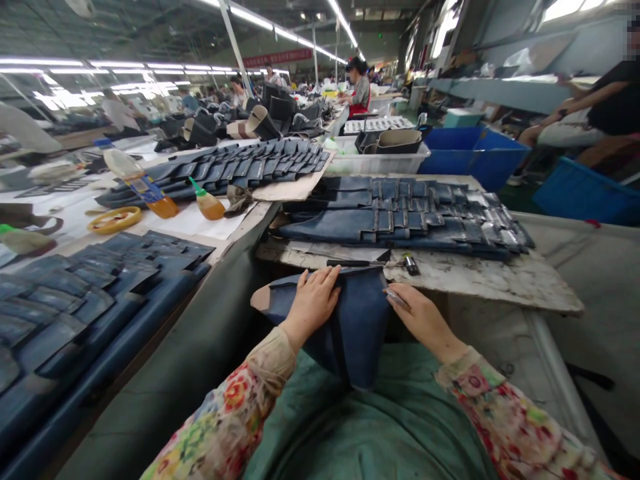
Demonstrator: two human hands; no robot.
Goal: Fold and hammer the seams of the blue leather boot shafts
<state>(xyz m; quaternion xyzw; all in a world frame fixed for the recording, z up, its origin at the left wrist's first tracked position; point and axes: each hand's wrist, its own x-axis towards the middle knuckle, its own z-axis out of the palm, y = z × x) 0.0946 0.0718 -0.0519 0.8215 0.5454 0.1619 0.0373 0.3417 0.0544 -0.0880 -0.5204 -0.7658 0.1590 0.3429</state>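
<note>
Head view, taking the blue piece in hand as the clock's centre: at six o'clock, a green apron (415, 420) is covering the wearer's lap, and two flowered sleeves (505, 407) are reaching up from about seven and five. The dark blue piece (363, 320) is hanging over the lap at the table's edge, its beige tip pointing toward nine o'clock. The left hand (311, 303) is lying flat on it, fingers stretched and slightly apart. At three o'clock, the right hand (423, 319) is closing around a small grey tool (398, 299), its fingertips meeting just beside the piece's edge.

At nine o'clock, a stack of overlapping blue pieces (75, 293) is lying near the left sleeve. At one o'clock, a slim black tool (355, 263) is resting just beyond the blue piece; at two, a little dark bottle (411, 265) is lying on a stained white board (540, 287). Layered blue parts (320, 223) are covering that board farther back. Toward ten, a yellow ring (113, 227), an orange-filled bottle (150, 193) and a green-tipped bottle (209, 205) are sitting on the neighbouring table.

Farther, a white bin (390, 165) is standing toward one o'clock, with a blue bin (460, 153) beside it, nearer two. Beyond them, just past twelve, a co-worker in red and grey (359, 93) is standing at a table.
</note>
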